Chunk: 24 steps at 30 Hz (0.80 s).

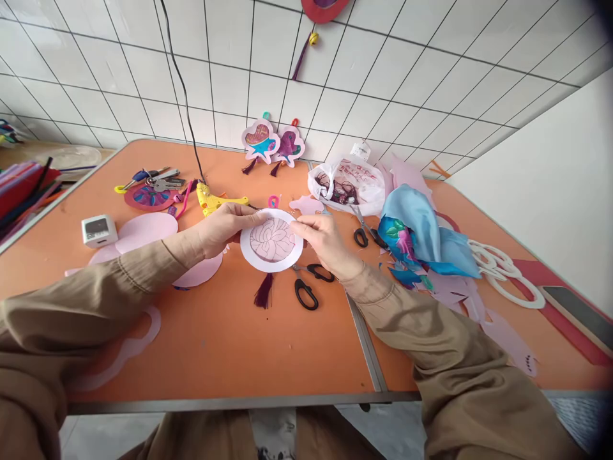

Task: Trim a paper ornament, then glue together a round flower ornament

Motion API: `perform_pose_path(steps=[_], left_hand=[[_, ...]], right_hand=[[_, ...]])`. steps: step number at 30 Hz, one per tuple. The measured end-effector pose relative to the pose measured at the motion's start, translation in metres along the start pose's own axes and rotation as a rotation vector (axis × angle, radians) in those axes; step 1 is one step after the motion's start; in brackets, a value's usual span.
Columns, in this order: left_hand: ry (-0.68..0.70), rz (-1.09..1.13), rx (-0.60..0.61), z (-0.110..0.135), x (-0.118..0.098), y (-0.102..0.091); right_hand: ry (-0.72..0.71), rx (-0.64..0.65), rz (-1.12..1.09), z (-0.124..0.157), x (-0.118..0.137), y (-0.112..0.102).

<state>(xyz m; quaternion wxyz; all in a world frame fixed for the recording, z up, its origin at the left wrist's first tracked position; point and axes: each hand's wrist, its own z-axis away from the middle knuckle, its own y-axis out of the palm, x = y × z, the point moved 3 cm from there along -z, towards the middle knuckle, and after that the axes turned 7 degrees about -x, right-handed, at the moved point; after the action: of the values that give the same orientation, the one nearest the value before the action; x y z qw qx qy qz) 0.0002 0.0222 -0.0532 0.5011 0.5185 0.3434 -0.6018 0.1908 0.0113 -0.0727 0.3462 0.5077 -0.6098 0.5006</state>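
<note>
Between my two hands is a round tassel pendant, a white ring around a pink centre with a dark line-drawn flower. My left hand pinches its upper left rim, and my right hand grips the upper right rim. A pink loop shows at its top. From its lower edge hangs a dark purple tassel. Black-handled scissors lie just below my right hand, their blades partly hidden by the pendant. Behind my left hand sits a yellow glue gun, its front partly covered.
Pink felt pieces and a white cube charger lie left, near keys. Rightward are a plastic bag, a second pair of scissors, blue fabric, white rings and a phone. Finished-looking pendants lean against the wall.
</note>
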Motion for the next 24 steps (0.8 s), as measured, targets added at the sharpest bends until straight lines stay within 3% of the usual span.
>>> perform_pose_path(steps=[12,18,24], left_hand=[[0.011,0.096,-0.095,-0.008,0.006,-0.008],[-0.005,0.207,-0.108,-0.006,0.010,-0.007],[0.029,0.210,-0.094,-0.004,0.008,-0.007]], right_hand=[[0.140,0.110,-0.229,0.004,-0.018,0.004],[0.309,0.347,-0.621,0.018,-0.007,0.025],[0.477,0.393,-0.826,0.022,-0.009,0.029]])
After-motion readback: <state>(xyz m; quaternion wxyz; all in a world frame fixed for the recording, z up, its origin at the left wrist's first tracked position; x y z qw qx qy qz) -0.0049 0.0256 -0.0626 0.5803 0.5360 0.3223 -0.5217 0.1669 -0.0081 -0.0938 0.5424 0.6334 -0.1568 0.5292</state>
